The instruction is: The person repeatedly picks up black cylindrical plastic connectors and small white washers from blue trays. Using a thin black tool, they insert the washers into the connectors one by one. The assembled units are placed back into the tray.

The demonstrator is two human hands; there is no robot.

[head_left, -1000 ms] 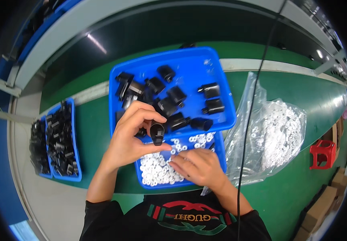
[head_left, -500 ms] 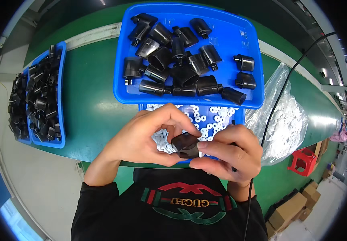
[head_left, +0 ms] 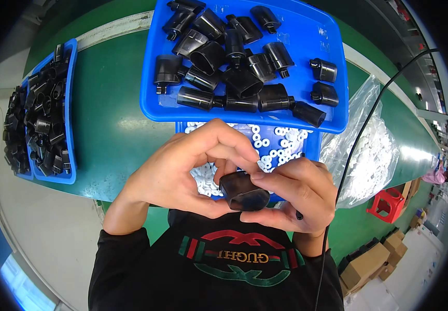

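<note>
Between my hands, close to my chest, is a black hollow plastic part (head_left: pixel 245 193) with its wide opening facing me. My left hand (head_left: pixel 175 166) is curled round its left side, thumb below and forefinger above. The fingertips of my right hand (head_left: pixel 307 194) press its right side. A thin dark rod (head_left: pixel 299 215) also sits in the right hand, only its end showing beneath the fingers; its kind I cannot make out. Beneath the hands lie white rings (head_left: pixel 265 142) in a lower blue tray (head_left: pixel 315 145), partly hidden by hands and the tray above.
Similar black parts lie in the upper blue tray (head_left: pixel 317 59). More fill two blue trays (head_left: pixel 72 111) on the left of the green table (head_left: pixel 110 103). A clear bag (head_left: pixel 366 155) of white pieces lies at right, with a black cable (head_left: pixel 356 140) crossing before it. A red stool (head_left: pixel 387 205) stands beyond.
The black part has tilted and come slightly nearer my chest, and my right fingers have shifted on it. The trays appear higher in view.
</note>
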